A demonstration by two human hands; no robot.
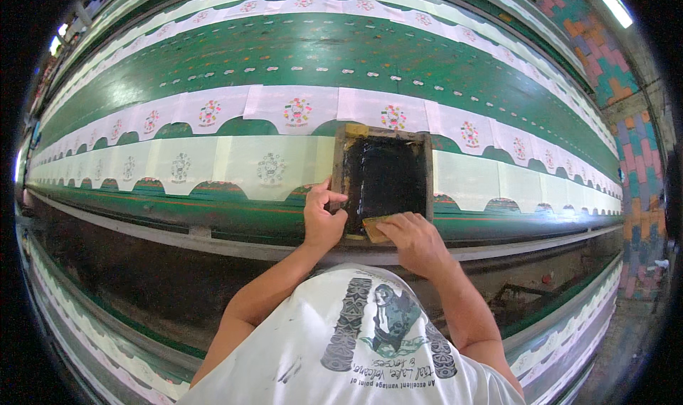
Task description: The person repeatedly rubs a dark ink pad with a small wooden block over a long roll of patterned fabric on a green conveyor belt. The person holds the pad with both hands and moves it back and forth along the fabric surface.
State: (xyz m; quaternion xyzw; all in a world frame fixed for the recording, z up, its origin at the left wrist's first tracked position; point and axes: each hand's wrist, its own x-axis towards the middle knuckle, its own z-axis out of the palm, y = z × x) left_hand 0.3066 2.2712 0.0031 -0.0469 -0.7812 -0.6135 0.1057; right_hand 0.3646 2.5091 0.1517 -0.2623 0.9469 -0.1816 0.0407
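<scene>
A wooden screen frame (429, 163) with black ink inside its dark mesh lies on the row of pale cut fabric pieces (377, 120). My left hand (323, 216) grips the frame's left rail, some fingers bent over it. My right hand (413, 238) is closed on a yellowish squeegee (373, 228) at the frame's lower right. Left of the frame, pale pieces (235, 156) carry grey line prints; the row just behind them shows colourful round prints (296, 112).
The long green printing table (284, 49) runs across the view, with further printed rows behind. A metal rail (156, 221) follows its near edge. Another table with fabric (569, 319) is behind me at both sides. A patchwork-coloured floor (637, 184) shows at right.
</scene>
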